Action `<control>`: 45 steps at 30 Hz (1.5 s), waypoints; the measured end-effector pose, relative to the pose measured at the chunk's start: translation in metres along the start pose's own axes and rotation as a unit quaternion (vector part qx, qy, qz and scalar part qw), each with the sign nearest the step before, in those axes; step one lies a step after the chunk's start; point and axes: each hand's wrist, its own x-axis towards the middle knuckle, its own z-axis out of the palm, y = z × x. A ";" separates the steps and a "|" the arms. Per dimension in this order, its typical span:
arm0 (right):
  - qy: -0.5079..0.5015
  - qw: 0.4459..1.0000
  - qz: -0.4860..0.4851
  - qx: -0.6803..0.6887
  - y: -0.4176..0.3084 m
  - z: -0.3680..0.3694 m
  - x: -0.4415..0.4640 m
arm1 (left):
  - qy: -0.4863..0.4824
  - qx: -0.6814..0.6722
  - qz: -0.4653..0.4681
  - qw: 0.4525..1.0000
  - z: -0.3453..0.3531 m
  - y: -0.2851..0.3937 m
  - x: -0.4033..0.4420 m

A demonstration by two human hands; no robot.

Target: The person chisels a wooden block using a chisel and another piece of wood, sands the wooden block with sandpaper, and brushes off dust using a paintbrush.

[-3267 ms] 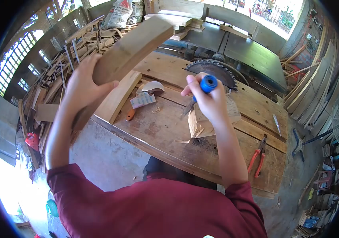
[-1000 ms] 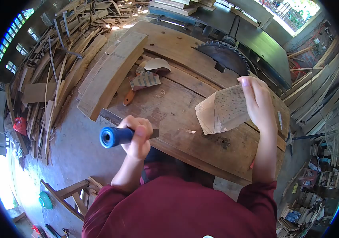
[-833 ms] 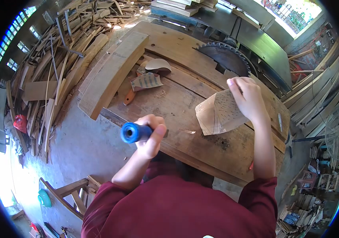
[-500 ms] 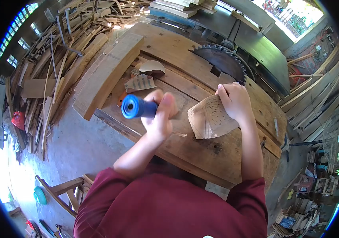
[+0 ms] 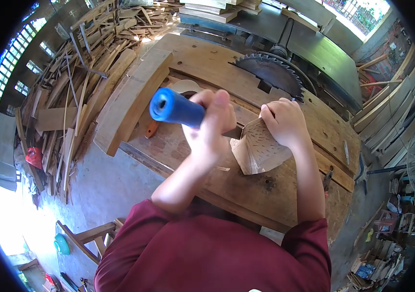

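My left hand [image 5: 210, 126] is wrapped round the blue handle [image 5: 178, 108] of a bladed tool. Its short metal blade [image 5: 236, 132] points right and reaches the left edge of a wooden piece [image 5: 262, 148] covered in small dark marks. On that piece's upper right part rests my right hand [image 5: 285, 122], fingers bent over its top edge. The piece stands on the wooden workbench [image 5: 217, 190]. A thin wood shaving [image 5: 223, 169] lies beside it.
A thick curved beam [image 5: 137, 97] lies on the bench's left end. Behind the bench is a toothed circular saw blade [image 5: 270, 73]. Pliers [image 5: 327, 179] lie at the right, near a pale slim tool [image 5: 346, 152]. An orange handle [image 5: 152, 129] shows left of my left hand.
My left hand has brought the blue-handled tool right and up to the marked wooden piece. My right hand moved slightly left along the piece's top. The long beam seen lifted earliest now lies on the bench.
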 end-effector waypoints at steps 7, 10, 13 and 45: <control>-0.003 1.000 0.008 0.000 -0.003 -0.001 -0.002 | 0.048 0.008 -0.016 0.999 0.005 -0.006 -0.002; -0.001 1.000 0.010 0.000 -0.004 -0.002 0.000 | 0.032 0.066 0.037 0.997 0.002 -0.013 -0.011; 0.007 1.000 0.017 -0.010 -0.002 0.000 -0.002 | 0.031 0.096 0.045 0.994 0.005 -0.020 -0.016; -0.002 1.000 0.014 -0.009 -0.005 0.000 -0.002 | -0.014 0.016 -0.057 0.998 0.008 0.002 0.002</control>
